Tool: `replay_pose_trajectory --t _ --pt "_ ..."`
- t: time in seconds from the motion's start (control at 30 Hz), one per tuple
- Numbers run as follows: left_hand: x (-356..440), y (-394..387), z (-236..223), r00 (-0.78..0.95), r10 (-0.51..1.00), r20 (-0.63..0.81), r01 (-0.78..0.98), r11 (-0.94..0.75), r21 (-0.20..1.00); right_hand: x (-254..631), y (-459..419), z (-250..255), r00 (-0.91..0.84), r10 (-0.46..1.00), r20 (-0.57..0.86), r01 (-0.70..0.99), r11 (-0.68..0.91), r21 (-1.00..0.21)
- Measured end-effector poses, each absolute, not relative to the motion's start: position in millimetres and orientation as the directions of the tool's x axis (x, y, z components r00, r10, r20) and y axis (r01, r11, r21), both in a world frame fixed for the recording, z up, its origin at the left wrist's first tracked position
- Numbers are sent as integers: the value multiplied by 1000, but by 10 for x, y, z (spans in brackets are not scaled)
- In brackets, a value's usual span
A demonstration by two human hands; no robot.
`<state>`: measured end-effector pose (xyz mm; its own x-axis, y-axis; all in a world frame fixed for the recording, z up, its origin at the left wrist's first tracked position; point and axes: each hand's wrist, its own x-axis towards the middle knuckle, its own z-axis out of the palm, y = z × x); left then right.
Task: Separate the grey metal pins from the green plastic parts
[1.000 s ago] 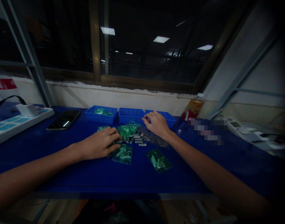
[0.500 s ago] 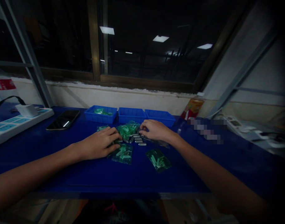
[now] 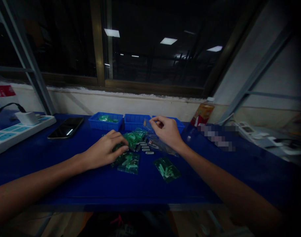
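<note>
My left hand (image 3: 106,149) lies palm down on the blue table (image 3: 66,171), fingers curled over green packets (image 3: 128,163) and next to a row of small grey metal pieces (image 3: 145,148). My right hand (image 3: 166,130) is lifted a little above the table and pinches a small clear plastic bag (image 3: 147,124) between thumb and fingers. More clear bags (image 3: 160,146) lie under that hand. Another green packet (image 3: 167,169) lies apart at the front. A heap of green packets (image 3: 134,136) sits behind the metal pieces.
Three blue trays (image 3: 106,121) stand in a row at the back, the left one holding green packets. A black phone (image 3: 65,127) and a white power strip (image 3: 14,131) lie at the left. An orange carton (image 3: 202,116) and white devices (image 3: 254,133) are at the right.
My right hand has come back from the blue trays to the clear bags and lifted one small bag off the table. My left hand has stayed on the green packets.
</note>
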<state>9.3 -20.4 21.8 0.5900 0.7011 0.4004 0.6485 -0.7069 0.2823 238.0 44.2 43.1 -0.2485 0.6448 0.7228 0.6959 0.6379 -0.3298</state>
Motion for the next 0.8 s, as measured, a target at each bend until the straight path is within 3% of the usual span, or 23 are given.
replay_pose_trajectory --t 0.1,0.2,0.3,0.4,0.5,0.6,0.7,0.8 --pt "116 -213 233 480 821 309 591 -562 579 2242 256 378 -290 562 774 616 729 -298" --pt "143 -216 237 365 917 160 400 -310 863 2130 92 281 -428 390 815 522 843 -129" --pt "162 -216 244 280 953 113 228 -181 957 2089 6 197 -591 233 773 475 874 100" --pt "165 -203 243 280 951 133 182 -189 965 2095 -9 172 -654 196 731 473 860 193" --pt "154 -180 227 287 941 180 191 -240 952 2097 1 193 -677 236 697 480 859 176" --pt "128 -174 215 244 912 329 320 -396 861 2071 -1 216 -667 347 659 504 862 56" --pt "99 -201 216 302 785 541 564 -605 563 2027 -22 225 -617 493 613 507 845 -169" --pt "78 -233 217 442 619 649 633 -728 263 1987 -47 237 -583 591 557 457 806 -377"
